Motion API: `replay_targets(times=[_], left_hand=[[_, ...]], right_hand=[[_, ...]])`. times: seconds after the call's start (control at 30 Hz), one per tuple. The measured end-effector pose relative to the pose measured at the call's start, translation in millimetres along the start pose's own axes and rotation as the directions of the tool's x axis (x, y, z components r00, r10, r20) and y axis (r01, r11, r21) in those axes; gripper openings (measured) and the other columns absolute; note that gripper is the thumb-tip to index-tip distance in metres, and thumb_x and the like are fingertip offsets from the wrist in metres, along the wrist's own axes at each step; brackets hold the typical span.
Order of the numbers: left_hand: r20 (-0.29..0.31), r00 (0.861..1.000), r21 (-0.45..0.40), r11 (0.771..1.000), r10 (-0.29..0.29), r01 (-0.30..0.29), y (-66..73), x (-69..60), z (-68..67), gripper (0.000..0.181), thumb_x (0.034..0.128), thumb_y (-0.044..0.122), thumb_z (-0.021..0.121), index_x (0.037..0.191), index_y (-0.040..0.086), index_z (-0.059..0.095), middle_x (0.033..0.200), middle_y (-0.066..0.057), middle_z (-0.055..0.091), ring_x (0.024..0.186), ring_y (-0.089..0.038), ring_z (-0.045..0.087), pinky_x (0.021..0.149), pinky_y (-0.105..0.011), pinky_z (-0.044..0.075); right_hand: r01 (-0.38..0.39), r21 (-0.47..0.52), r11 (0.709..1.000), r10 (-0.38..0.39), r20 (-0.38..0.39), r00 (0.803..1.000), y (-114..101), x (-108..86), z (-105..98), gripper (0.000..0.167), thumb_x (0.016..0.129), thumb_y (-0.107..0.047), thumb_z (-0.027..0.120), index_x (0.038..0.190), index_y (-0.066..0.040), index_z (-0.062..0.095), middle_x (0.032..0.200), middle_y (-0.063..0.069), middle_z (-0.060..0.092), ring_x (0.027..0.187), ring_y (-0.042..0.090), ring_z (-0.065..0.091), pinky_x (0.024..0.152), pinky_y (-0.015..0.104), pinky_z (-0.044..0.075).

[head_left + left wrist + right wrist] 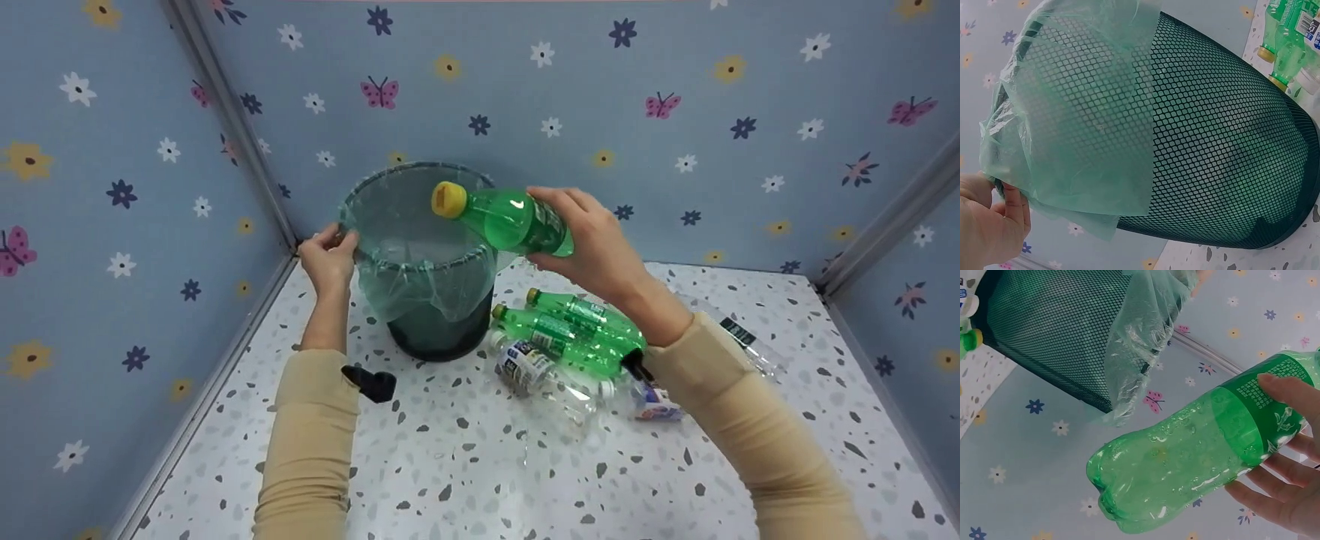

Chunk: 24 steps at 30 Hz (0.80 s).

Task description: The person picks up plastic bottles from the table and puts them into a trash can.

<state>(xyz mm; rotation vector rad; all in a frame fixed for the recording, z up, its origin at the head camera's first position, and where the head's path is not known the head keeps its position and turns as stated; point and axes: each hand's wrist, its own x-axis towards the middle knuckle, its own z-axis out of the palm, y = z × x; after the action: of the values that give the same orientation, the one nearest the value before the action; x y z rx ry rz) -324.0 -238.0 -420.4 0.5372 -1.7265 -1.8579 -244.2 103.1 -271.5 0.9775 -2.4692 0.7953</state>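
Note:
A green plastic bottle [499, 217] with a yellow cap lies tilted in my right hand [604, 244], its cap over the opening of a dark mesh trash can [439, 334]. In the right wrist view, my thumb and fingers grip the bottle [1168, 455] around its label, with its base toward the camera. My left hand [330, 259] pinches the can's left rim, where a thin green trash bag [427, 289] folds over the edge. The left wrist view shows thumb and fingers on the bag [1089, 169] at that rim. The can's bottom is hidden from above.
Right of the can, two green bottles [559, 341] lie on the speckled white surface [465, 465]. Clear labelled bottles [547, 382] lie nearby, some partly behind my right arm. Flowered blue panels [517, 90] stand behind and at both sides.

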Motion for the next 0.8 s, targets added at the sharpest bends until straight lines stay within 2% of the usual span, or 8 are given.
replay_targets(times=[0.07,0.13,0.27,0.4,0.5,0.53,0.63,0.8], left_hand=[[-0.009,1.0,0.03,1.0,0.007,-0.007,16.0,-15.2,1.3,0.041,0.079,0.014,0.068,0.119,0.011,0.057,0.102,-0.007,0.056,0.087,-0.014,0.054,0.068,-0.022,0.047],[-0.018,1.0,0.101,0.995,-0.019,0.02,48.2,-42.4,2.1,0.039,0.0838,0.009,0.06,0.122,0.004,0.053,0.105,-0.013,0.054,0.091,-0.018,0.053,0.07,-0.022,0.046],[-0.016,1.0,0.095,0.995,-0.025,0.026,55.8,-50.5,2.6,0.038,0.0838,0.004,0.058,0.121,0.0,0.053,0.105,-0.017,0.054,0.093,-0.021,0.053,0.07,-0.024,0.045],[-0.004,1.0,-0.028,1.0,-0.005,0.004,-38.9,34.3,3.8,0.039,0.0767,0.018,0.07,0.115,0.015,0.061,0.1,-0.007,0.057,0.088,-0.016,0.056,0.067,-0.027,0.048],[-0.007,1.0,-0.015,1.0,0.001,-0.001,-36.1,32.4,1.8,0.039,0.0766,0.02,0.07,0.115,0.015,0.061,0.101,-0.006,0.057,0.088,-0.014,0.055,0.066,-0.025,0.048],[-0.018,1.0,0.034,0.999,-0.011,0.012,-8.1,7.7,2.1,0.039,0.0778,0.017,0.069,0.116,0.014,0.06,0.105,-0.008,0.056,0.09,-0.016,0.055,0.069,-0.026,0.048],[-0.013,0.999,0.118,0.992,-0.035,0.037,52.0,-45.4,1.5,0.037,0.084,0.008,0.059,0.121,0.003,0.055,0.11,-0.015,0.054,0.095,-0.02,0.052,0.074,-0.026,0.046],[-0.015,0.999,0.125,0.992,-0.033,0.035,53.0,-47.5,0.9,0.038,0.085,0.008,0.058,0.122,0.002,0.053,0.112,-0.015,0.049,0.1,-0.022,0.05,0.079,-0.026,0.045]], right_hand=[[-0.008,-0.016,1.0,0.009,0.018,1.0,-2.4,10.1,3.1,0.069,0.069,-0.013,0.077,0.13,-0.011,0.045,0.121,0.008,0.049,0.114,0.024,0.042,0.093,0.037,0.036],[-0.013,-0.035,0.999,0.015,0.035,0.999,-4.5,19.7,6.7,0.068,0.07,-0.014,0.076,0.13,-0.013,0.044,0.122,0.008,0.048,0.115,0.024,0.041,0.094,0.036,0.036],[0.0,-0.068,0.998,0.004,0.051,0.999,-8.4,37.0,14.9,0.068,0.072,-0.014,0.075,0.131,-0.013,0.043,0.122,0.008,0.048,0.115,0.024,0.04,0.094,0.037,0.035],[-0.002,-0.097,0.995,0.01,0.079,0.997,-11.0,52.6,23.5,0.066,0.075,-0.016,0.072,0.133,-0.014,0.041,0.125,0.008,0.045,0.117,0.025,0.038,0.095,0.038,0.035],[-0.013,-0.123,0.992,0.026,0.104,0.994,-12.4,63.2,31.1,0.065,0.076,-0.018,0.071,0.133,-0.015,0.04,0.127,0.008,0.043,0.119,0.025,0.037,0.095,0.038,0.035],[-0.014,-0.129,0.992,0.028,0.109,0.994,-12.5,66.6,33.8,0.064,0.077,-0.017,0.071,0.133,-0.015,0.04,0.127,0.009,0.043,0.119,0.026,0.036,0.094,0.039,0.035],[-0.016,-0.149,0.989,0.034,0.118,0.992,-11.4,75.5,42.7,0.064,0.077,-0.016,0.07,0.133,-0.014,0.04,0.127,0.009,0.043,0.118,0.026,0.036,0.094,0.039,0.036],[-0.035,-0.195,0.98,0.063,0.142,0.988,-8.9,87.1,58.9,0.063,0.077,-0.015,0.07,0.133,-0.014,0.04,0.127,0.009,0.043,0.117,0.026,0.037,0.094,0.043,0.034]])
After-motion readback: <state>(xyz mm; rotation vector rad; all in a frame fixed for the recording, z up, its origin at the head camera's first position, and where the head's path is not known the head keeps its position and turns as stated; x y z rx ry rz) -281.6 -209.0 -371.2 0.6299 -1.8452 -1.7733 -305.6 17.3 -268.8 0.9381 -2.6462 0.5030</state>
